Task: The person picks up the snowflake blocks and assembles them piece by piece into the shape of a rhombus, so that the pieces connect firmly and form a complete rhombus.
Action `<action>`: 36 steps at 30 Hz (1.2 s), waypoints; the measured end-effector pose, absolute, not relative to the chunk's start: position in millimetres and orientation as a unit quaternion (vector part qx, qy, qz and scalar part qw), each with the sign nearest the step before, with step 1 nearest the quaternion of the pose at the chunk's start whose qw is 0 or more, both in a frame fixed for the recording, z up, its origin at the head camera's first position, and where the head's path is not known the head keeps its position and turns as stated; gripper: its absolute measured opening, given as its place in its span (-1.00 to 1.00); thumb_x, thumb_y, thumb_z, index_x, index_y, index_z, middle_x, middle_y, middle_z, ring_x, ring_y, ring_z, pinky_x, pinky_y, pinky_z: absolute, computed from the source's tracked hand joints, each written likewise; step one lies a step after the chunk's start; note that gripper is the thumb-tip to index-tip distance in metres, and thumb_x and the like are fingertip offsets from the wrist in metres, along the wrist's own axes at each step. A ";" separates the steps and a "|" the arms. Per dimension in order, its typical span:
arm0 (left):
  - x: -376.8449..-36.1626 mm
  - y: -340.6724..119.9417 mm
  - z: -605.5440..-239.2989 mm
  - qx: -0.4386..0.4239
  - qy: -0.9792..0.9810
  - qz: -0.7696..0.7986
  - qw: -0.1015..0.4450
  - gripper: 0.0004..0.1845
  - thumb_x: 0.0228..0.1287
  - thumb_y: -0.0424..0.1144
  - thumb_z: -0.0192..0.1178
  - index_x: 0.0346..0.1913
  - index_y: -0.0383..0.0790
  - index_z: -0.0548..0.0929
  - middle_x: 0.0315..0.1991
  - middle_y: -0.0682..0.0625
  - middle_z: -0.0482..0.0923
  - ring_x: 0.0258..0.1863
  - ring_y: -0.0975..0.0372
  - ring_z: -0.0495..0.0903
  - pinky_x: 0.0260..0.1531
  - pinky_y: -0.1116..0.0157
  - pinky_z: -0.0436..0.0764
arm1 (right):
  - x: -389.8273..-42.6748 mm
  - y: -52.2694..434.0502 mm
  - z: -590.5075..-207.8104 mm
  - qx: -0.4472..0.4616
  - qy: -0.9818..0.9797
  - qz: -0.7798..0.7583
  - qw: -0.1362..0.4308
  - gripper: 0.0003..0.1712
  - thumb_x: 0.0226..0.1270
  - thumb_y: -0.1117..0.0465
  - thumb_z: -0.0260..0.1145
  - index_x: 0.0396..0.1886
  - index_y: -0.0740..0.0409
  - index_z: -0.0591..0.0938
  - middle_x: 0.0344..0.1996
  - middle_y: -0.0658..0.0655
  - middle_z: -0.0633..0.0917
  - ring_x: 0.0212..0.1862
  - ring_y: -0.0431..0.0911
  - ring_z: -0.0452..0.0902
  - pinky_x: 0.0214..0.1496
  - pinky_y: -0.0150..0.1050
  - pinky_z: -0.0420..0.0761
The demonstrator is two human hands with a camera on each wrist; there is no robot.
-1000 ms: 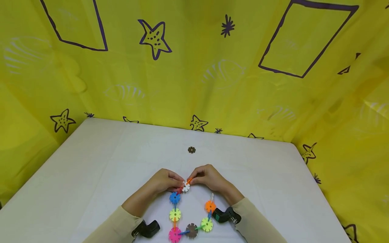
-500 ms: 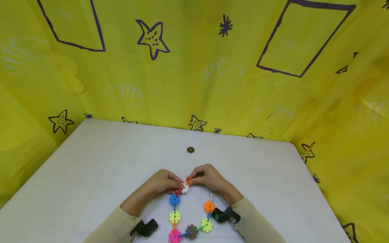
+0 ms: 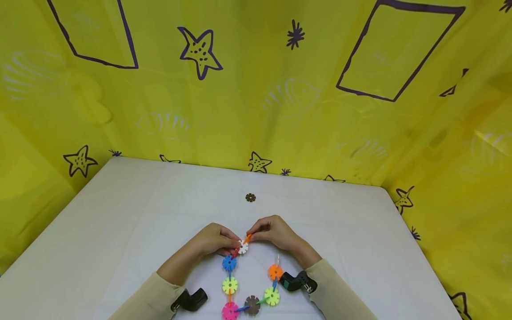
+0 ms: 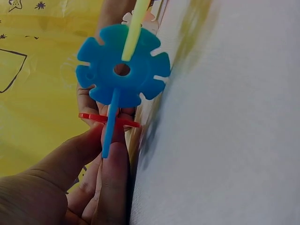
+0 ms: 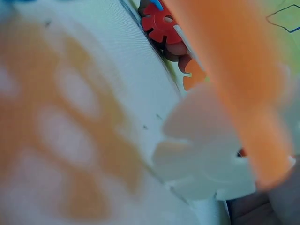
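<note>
A chain of slotted plastic discs joined edge to edge curves between the hands. At its upper left end, my left hand (image 3: 214,240) pinches the red disc (image 4: 93,116), against the white disc (image 3: 242,247). My right hand (image 3: 276,232) pinches an orange disc (image 3: 248,238) that meets the white one's upper edge. Below the left hand follow a blue disc (image 3: 230,263), a yellow-green disc (image 3: 230,285) and a pink disc (image 3: 230,310). Near the right wrist the chain's other end has an orange disc (image 3: 275,271) and an edge-on white disc (image 5: 201,159), blurred in the right wrist view.
A loose brown disc (image 3: 250,198) lies farther back on the white table (image 3: 180,191). A darker brown disc (image 3: 252,306) and a second yellow-green disc (image 3: 272,296) form the chain's near side. A yellow patterned curtain (image 3: 248,89) encloses the back and sides.
The white disc between the hands has tipped slightly down and left, with the blue disc shifting a little nearer. Both hands keep their hold almost in place.
</note>
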State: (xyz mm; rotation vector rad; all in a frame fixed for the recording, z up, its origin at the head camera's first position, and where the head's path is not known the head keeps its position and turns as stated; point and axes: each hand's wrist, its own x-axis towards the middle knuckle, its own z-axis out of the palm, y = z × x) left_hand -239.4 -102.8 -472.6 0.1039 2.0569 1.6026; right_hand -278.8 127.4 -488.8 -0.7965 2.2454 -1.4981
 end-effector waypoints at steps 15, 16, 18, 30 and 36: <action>-238.2 -104.1 -472.9 0.042 0.767 0.585 0.261 -0.79 0.19 -0.30 0.38 -0.20 -0.41 0.75 -0.51 0.01 0.70 -0.58 0.35 0.63 -0.45 0.38 0.70 | -285.8 131.4 -486.7 -0.297 0.775 -0.525 0.186 -0.87 0.26 0.29 0.40 -0.24 0.25 0.77 -0.28 0.17 0.77 -0.27 -0.22 0.63 -0.21 -0.43 0.60; -238.2 -104.0 -473.2 0.042 0.768 0.584 0.260 -0.79 0.19 -0.30 0.37 -0.20 -0.41 0.76 -0.51 0.01 0.70 -0.58 0.36 0.63 -0.45 0.39 0.70 | -286.6 132.0 -486.8 -0.297 0.775 -0.525 0.189 -0.87 0.26 0.28 0.40 -0.24 0.24 0.76 -0.29 0.16 0.77 -0.27 -0.23 0.63 -0.21 -0.43 0.60; -238.3 -103.9 -473.9 0.044 0.768 0.584 0.259 -0.80 0.19 -0.30 0.37 -0.20 -0.41 0.76 -0.51 0.00 0.70 -0.58 0.36 0.63 -0.45 0.39 0.70 | -288.3 133.0 -486.8 -0.295 0.774 -0.525 0.196 -0.87 0.27 0.27 0.40 -0.24 0.24 0.76 -0.29 0.15 0.77 -0.28 -0.23 0.63 -0.21 -0.43 0.61; -235.9 -103.4 -472.0 0.047 0.769 0.584 0.255 -0.79 0.19 -0.32 0.37 -0.20 -0.42 0.75 -0.53 0.02 0.69 -0.60 0.37 0.61 -0.48 0.39 0.69 | -311.5 134.3 -465.2 -0.223 0.803 -0.503 0.229 -0.84 0.33 0.29 0.35 -0.20 0.31 0.72 -0.38 0.15 0.76 -0.35 -0.19 0.65 -0.19 -0.30 0.71; -235.1 -104.7 -472.0 0.055 0.766 0.588 0.254 -0.79 0.20 -0.32 0.37 -0.20 -0.43 0.74 -0.54 0.01 0.69 -0.61 0.37 0.60 -0.50 0.41 0.68 | -336.3 130.2 -453.4 -0.180 0.829 -0.494 0.190 -0.81 0.33 0.31 0.34 -0.15 0.35 0.70 -0.36 0.20 0.75 -0.36 -0.15 0.64 -0.22 -0.30 0.71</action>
